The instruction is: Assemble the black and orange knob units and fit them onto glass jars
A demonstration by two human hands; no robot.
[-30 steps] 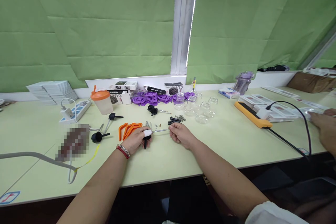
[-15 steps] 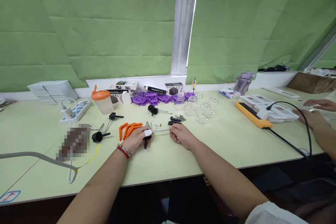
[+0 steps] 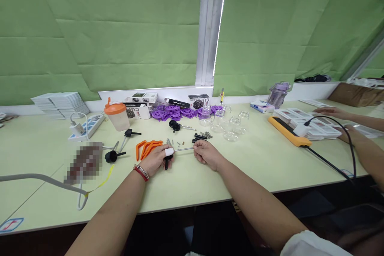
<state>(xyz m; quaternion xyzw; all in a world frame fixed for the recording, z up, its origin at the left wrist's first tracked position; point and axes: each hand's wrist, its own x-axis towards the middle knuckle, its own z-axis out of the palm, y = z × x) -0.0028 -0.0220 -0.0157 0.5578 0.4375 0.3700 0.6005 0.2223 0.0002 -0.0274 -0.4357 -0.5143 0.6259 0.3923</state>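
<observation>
My left hand (image 3: 156, 160), with bracelets at its wrist and a white cover on the thumb, is closed around a black plastic part (image 3: 167, 162) whose stubby handle points down. From that part a thin metal rod (image 3: 184, 149) extends to the right. The fingertips of my right hand (image 3: 207, 154) pinch the rod's far end. Orange curved handles (image 3: 150, 149) lie just beyond my left hand. Black tubes (image 3: 199, 138) and small springs (image 3: 207, 134) are behind my right hand. Another black part with rods (image 3: 174, 125) lies farther back.
Purple plastic pieces (image 3: 172, 112) and clear cups (image 3: 231, 128) line the back. On the left are black scoop-like parts (image 3: 111, 156), an orange-lidded cup (image 3: 117, 117) and a grey hanger-like bar (image 3: 45, 177). At right, a co-worker's hands (image 3: 333, 113) are beside white frames (image 3: 318, 126) and a yellow-black power strip (image 3: 289, 131).
My hands, the black part and the rod have barely moved. At right, one of the co-worker's hands has reached farther left and away over the white frames.
</observation>
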